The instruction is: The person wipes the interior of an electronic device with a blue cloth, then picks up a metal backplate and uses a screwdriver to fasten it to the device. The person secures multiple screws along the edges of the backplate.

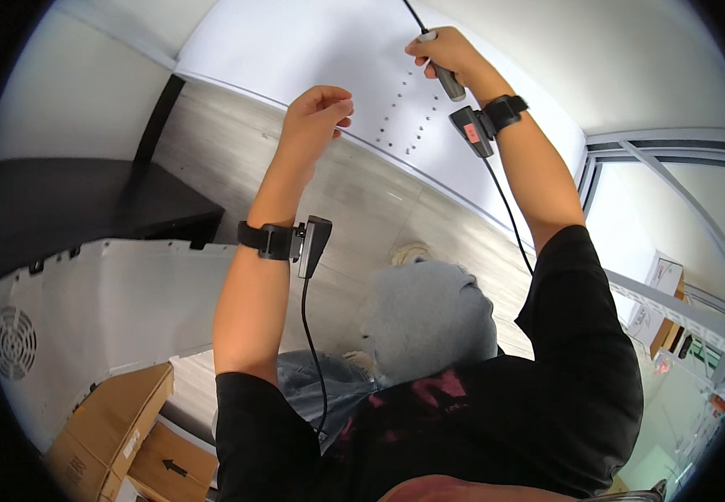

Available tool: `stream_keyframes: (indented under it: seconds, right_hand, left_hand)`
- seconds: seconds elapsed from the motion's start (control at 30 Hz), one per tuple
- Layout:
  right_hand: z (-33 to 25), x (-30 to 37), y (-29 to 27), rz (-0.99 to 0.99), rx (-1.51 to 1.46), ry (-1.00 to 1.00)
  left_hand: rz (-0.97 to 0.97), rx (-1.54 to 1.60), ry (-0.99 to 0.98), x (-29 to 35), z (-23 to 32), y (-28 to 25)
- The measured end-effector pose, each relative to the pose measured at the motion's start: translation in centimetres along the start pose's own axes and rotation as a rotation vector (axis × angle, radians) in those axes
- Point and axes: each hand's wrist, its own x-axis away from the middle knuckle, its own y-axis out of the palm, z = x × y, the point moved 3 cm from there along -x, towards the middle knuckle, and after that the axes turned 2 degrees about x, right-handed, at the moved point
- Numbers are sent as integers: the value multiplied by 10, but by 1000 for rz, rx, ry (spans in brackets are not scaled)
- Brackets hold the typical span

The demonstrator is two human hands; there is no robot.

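Table [253, 50], spanning eleven to two o'clock; on it, small pieces [408, 117] in rows, between twelve and one. At one o'clock, over the table, the right hand [454, 57] with a handheld tool [448, 84] in it. At eleven, by the table's near edge, the left hand [312, 125]. Bench [61, 209] at nine; vented panel [128, 293] just below; cardboard box [103, 422] at eight; rack [680, 314] at three.

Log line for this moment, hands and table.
Left hand: fingers curled, contents unseen | Right hand: gripping gray tool | White table: small dark pieces in rough rows
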Motion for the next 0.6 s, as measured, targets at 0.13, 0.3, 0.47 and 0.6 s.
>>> stream_keyframes:
  seconds: [0.13,0.3,0.47,0.6]
  right_hand:
    - [66,-37,10,29,192,206]
    - [99,-65,26,-3,340,234]
    - [109,-81,34,4,367,212]
    - [109,-87,35,24,317,236]
  left_hand:
    - [-24,76,-151,-44,-33,23]
    - [-6,182,-274,-83,-65,48]
    - [11,226,-360,-92,-79,60]
    - [43,248,-368,-81,-80,48]
